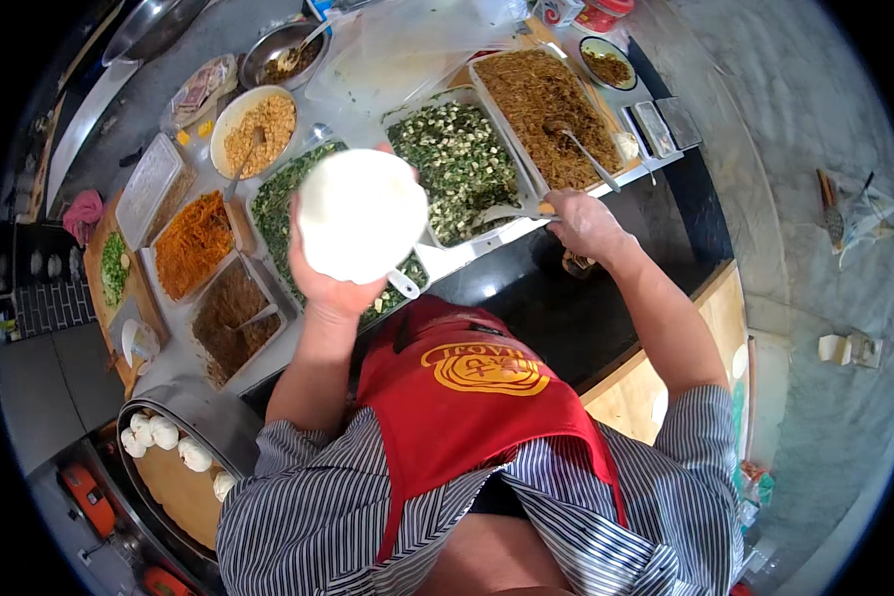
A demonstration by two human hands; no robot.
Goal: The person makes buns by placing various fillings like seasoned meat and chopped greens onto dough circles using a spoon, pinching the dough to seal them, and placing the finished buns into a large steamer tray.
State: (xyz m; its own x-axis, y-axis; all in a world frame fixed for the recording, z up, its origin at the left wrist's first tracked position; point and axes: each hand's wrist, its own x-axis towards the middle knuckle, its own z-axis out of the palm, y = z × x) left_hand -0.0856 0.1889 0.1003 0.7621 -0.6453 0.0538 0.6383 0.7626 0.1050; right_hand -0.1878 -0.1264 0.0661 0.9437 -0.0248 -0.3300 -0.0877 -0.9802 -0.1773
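My left hand (335, 292) supports a round white dough wrapper (363, 216) on its palm and fingers. The dough hides most of that hand and part of the tray of chopped greens (287, 197) beneath. My right hand (587, 222) grips the handle of a metal spoon (503, 214). The spoon's bowl rests at the near edge of a plastic tray of greens mixed with white cubes, perhaps tofu (454, 156). To the right of that tray stands another with a brown shredded filling (544, 104), a second spoon (588, 156) lying in it.
Left are shredded orange filling (194, 242), brown filling (235, 320) and a bowl of pale yellow crumbly filling (262, 134). A round steamer (231, 417) with several white buns (165, 432) stands low left. Wooden-edged dark counter (559, 298) lies under my right forearm.
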